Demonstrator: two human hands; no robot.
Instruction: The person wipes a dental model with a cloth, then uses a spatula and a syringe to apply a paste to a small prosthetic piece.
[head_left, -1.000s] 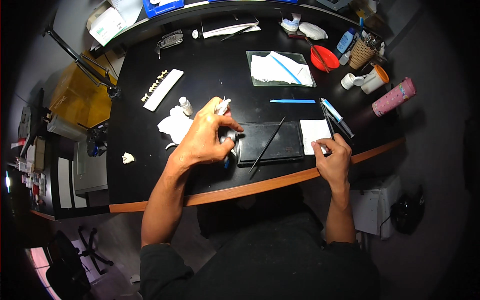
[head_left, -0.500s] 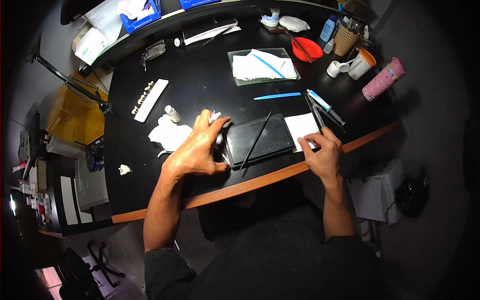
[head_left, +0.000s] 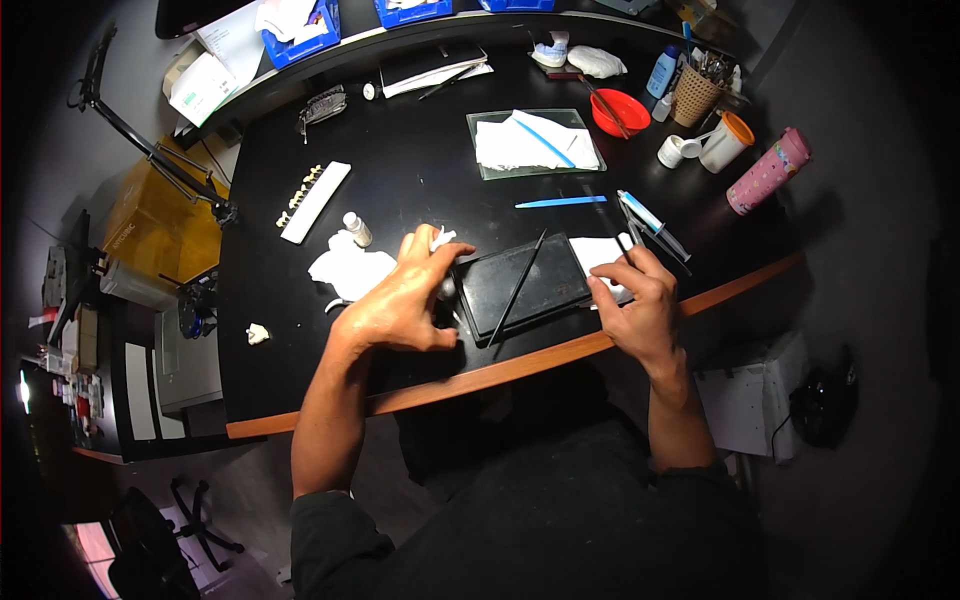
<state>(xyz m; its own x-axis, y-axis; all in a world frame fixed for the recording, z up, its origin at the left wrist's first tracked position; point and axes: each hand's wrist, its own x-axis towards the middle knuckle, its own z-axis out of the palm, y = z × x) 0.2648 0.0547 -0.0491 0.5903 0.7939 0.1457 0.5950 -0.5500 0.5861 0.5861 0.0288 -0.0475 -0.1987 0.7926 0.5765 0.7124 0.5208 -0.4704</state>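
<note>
My left hand point(head_left: 400, 295) stands at the left edge of a flat black case point(head_left: 525, 285), its thumb and index finger apart. A small white crumpled piece point(head_left: 443, 238) pokes out between its curled fingers, and I cannot make out what it is. Across the case's top lies a thin dark stick-like tool point(head_left: 518, 288). My right hand point(head_left: 642, 300) is closed in a pinch on a slender dark pen-like tool point(head_left: 622, 240), blurred at its far end. Below that hand is a white paper pad point(head_left: 597, 255), partly covered by the fingers.
Left of my left hand are a white cloth point(head_left: 350, 270), a small white bottle point(head_left: 357, 229) and a white strip point(head_left: 318, 203) with tooth-shaped pieces. Farther off are a glass plate point(head_left: 590, 170) with paper, a red bowl point(head_left: 608, 125) and a pink bottle point(head_left: 768, 172). Syringes point(head_left: 655, 225) lie right.
The tool in my right hand has swung, its upper end tilting to the left. The fingers have shifted slightly. My left hand keeps its place by the case; the whole view has shifted a little.
</note>
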